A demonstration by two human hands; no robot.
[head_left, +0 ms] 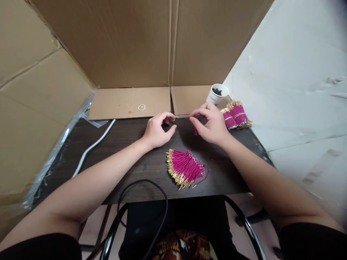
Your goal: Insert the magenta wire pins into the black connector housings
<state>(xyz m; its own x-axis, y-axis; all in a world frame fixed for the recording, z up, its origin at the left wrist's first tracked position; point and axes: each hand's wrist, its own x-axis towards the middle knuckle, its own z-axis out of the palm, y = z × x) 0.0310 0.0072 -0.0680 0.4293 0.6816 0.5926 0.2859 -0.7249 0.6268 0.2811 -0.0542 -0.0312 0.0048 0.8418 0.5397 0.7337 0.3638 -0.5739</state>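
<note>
Near the back of the dark table, my left hand (160,130) curls around small black pieces (165,126), its thumb and fingertips a little apart. To its right, my right hand (211,123) pinches a thin magenta wire (192,116) that points toward the left hand. More magenta wires (196,131) lie partly hidden under the right hand. A fanned pile of magenta wires with gold ends (187,169) rests on the table in front of both hands. Banded bundles of the same wires (236,115) lie to the right of the right hand.
A white cup (217,94) with black pieces stands behind my right hand. Cardboard (119,103) covers the table's back, with a white loop (141,107) on it. A pale cable (93,146) lies at left; a black cable (143,180) loops over the front edge.
</note>
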